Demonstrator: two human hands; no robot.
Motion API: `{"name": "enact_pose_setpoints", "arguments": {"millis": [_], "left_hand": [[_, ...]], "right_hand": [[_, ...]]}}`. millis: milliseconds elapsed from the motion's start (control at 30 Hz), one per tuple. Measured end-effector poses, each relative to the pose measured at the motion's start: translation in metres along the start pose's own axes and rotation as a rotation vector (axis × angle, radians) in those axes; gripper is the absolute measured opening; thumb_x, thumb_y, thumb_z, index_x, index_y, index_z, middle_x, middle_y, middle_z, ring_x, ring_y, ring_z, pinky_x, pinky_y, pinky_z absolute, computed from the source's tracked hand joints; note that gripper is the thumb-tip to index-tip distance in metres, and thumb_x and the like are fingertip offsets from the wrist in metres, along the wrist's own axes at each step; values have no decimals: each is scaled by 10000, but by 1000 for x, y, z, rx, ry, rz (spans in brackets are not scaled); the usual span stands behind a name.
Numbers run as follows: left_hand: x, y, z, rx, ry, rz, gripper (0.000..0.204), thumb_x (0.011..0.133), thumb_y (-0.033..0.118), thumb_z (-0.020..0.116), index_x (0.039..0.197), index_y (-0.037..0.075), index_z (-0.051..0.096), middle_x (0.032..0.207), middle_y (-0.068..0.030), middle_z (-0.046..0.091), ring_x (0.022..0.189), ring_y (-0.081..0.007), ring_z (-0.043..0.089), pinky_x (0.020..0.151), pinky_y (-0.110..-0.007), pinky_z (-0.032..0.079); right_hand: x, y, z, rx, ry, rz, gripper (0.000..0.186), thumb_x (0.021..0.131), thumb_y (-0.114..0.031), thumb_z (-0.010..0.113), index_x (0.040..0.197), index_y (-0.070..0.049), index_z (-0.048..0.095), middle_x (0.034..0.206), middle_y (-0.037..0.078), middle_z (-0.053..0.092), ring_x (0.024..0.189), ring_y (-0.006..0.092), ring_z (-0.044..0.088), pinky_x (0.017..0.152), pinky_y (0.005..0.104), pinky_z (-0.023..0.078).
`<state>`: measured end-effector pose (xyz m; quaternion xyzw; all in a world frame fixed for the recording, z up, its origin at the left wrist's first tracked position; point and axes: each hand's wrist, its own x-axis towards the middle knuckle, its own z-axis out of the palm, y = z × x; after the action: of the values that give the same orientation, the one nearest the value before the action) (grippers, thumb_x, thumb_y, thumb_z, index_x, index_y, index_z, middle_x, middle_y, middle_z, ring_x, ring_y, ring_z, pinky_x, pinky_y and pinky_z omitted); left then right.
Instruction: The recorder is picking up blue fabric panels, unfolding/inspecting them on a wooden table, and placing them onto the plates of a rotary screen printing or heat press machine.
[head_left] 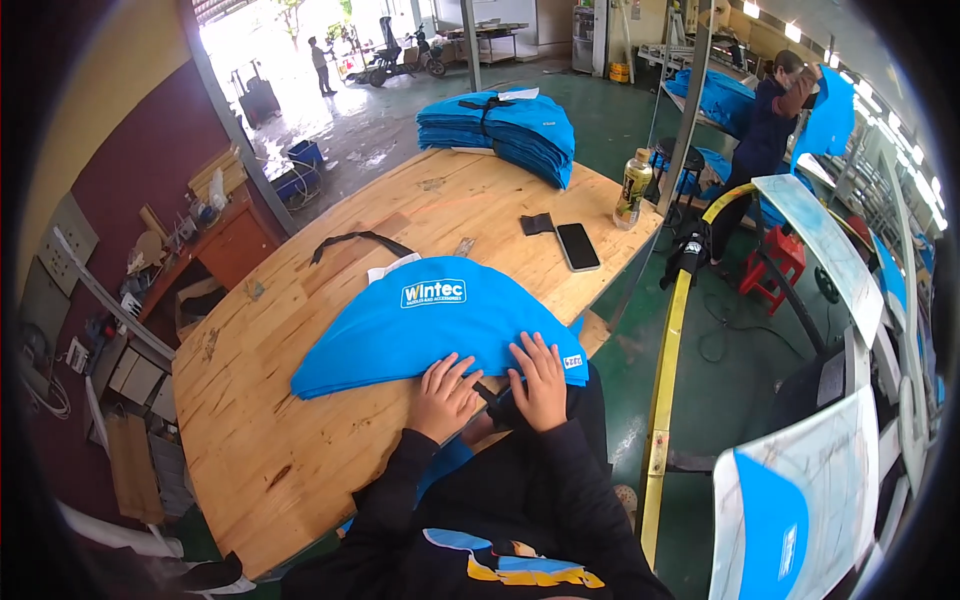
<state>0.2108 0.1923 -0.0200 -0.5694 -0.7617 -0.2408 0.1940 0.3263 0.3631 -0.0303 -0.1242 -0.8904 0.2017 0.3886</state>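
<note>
A stack of blue half-moon fabric pieces (400,330) with a white printed mark lies on the wooden table (260,450) in front of me. My left hand (446,398) rests flat on its near edge, fingers stretched out. Close to the stack's right end, my right hand (540,382) lies with its fingers spread on the blue fabric. Between my hands a black strap (488,393) comes out from under the near edge. Another black strap (362,238) runs out past the far side, beside a white paper slip (393,267).
A strapped blue bundle (500,130) sits at the table's far end. A phone (577,247), a small black piece (537,224) and a bottle (633,188) stand or lie along the right edge. Rightward are a yellow rail (665,400), printing boards (800,490) and a person (765,130) holding blue fabric.
</note>
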Motion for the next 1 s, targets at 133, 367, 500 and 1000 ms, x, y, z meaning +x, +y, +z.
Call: {"name": "enact_pose_setpoints", "arguments": {"millis": [133,367,500,1000], "left_hand": [[5,28,3,-53,28,-15,324,847,199,616,1164,137,645,1335,-58,535,1281,-298,439,1063,-479,344],[77,136,32,-499,45,287,395,781,135,664,1176,159,646,1342,-46,538,1285,-305,438,1042,-458,360],[147,198,96,-700,40,456,436,824,130,641,1255,149,581,1411,-61,461,1351,-319,366,1075,-467,322],[207,364,258,-488,-379,622,592,956,455,464,1385,47,449,1471,-205,361,1381,-417,289,1110,-575,219]], "right_hand": [[-27,0,-44,-32,110,77,393,851,-91,624,1242,-94,588,1374,128,515,1318,323,439,1086,493,308],[-117,-3,-174,-7,423,517,241,875,-37,557,1102,-4,630,1122,178,637,1068,336,599,956,412,434],[-200,-3,-261,-261,529,896,239,965,-111,487,1097,46,609,1071,190,647,1021,332,608,909,377,453],[-374,-28,-353,-1482,403,1133,420,920,-371,543,1089,11,587,1014,218,604,927,401,580,805,494,472]]}}
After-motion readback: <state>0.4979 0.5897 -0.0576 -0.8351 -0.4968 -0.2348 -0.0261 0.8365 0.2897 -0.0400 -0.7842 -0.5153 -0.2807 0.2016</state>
